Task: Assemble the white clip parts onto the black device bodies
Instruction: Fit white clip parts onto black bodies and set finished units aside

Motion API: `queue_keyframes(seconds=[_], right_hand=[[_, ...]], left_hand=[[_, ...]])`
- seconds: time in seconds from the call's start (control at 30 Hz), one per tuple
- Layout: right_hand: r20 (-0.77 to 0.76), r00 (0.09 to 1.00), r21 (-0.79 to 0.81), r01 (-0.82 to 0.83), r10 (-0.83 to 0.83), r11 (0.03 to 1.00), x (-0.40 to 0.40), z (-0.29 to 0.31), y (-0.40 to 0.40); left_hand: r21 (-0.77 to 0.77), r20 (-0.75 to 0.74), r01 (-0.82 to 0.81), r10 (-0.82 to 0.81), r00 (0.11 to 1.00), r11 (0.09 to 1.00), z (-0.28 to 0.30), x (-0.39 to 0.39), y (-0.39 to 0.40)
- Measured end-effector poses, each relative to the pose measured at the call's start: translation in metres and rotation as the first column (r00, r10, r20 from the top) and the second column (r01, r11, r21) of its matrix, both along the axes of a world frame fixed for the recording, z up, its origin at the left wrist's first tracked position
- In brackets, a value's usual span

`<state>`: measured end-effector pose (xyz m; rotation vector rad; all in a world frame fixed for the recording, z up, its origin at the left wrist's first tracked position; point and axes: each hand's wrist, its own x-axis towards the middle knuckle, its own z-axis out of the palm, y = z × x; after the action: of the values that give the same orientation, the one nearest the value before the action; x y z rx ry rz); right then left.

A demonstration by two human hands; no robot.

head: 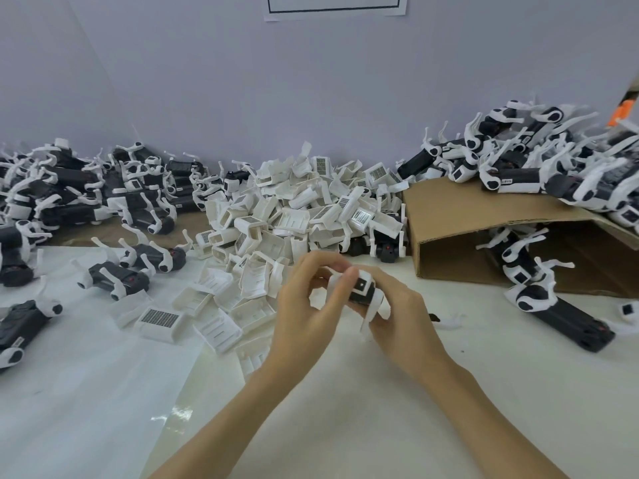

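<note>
Currently one black device body is gripped between the curled fingers of left hand & right hand, a white clip part being pressed on. Beyond the fingertips a big clip pile is left; assembled units lie far right, so approx. mid-task.

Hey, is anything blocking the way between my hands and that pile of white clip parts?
Nothing visible does. Both the left hand and right hand hold a black device body just in front of the white clip pile, whose nearest parts lie beside the left hand.
</note>
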<state>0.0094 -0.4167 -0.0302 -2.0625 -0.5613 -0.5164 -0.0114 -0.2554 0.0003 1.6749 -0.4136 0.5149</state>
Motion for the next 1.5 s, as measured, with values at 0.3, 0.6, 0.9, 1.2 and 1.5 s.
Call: queue_keyframes(seconds=[0.3,0.6,0.9,1.2,1.5], right_hand=[[0.092,0.984,-0.102,0.165,-0.156,0.981,-0.005,0.011,0.001],[-0.47,0.849,0.332,-0.084,0.242,0.939,-0.001,0.013,-0.006],[-0.486,0.873,0.115,0.011,0.047,0.993,-0.008,0.034,-0.001],[-0.037,0.743,0.999,0.008,0.668,0.047,0.045,0.137,-0.084],[-0.328,0.513,0.944,0.198,0.793,0.263,0.028,0.033,-0.016]], left_hand=[[-0.022,-0.233,0.017,-0.021,0.972,1.0,-0.004,0.02,0.018],[0.063,-0.268,-0.046,0.061,0.961,0.997,-0.009,0.037,0.04],[0.081,-0.316,-0.012,0.037,0.948,0.997,-0.008,0.039,0.048],[0.005,-0.163,-0.032,0.032,0.986,0.999,-0.008,0.042,0.046],[0.548,0.231,-0.367,0.285,0.93,0.752,-0.02,0.042,0.049]])
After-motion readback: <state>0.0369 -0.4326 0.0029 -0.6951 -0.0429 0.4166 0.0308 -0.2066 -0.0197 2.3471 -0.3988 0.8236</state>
